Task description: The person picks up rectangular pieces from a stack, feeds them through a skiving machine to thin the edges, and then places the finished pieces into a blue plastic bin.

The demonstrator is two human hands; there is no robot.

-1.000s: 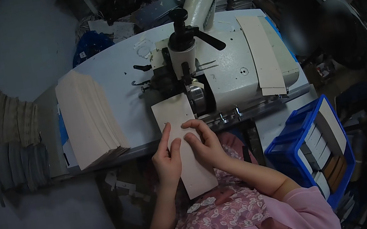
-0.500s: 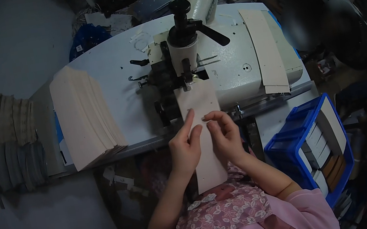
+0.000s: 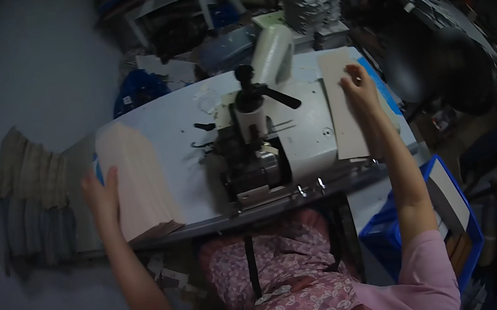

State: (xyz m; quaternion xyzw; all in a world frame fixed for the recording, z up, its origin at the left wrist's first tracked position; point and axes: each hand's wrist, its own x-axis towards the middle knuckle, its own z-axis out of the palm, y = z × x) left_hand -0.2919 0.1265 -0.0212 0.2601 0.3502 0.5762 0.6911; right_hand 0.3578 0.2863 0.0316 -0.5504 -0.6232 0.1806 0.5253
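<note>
My left hand is at the left edge of a thick stack of pale pink strips, thumb and fingers apart. On the right, my right hand reaches over a pale strip lying on the machine's right side. Its fingers are curled apart near the strip's upper right edge, and no object shows between them. Between my hands stands the machine, with a black lever and a bare metal part at its front.
Bundles of grey-brown pieces hang at the left. A blue crate with cards and brown pieces is at the lower right. Behind the table are a blue bag and a stack of sheets.
My hands have parted from the strip at the machine's front, left hand to the stack, right hand to the strip at right. That front strip is gone from there. The view has shifted.
</note>
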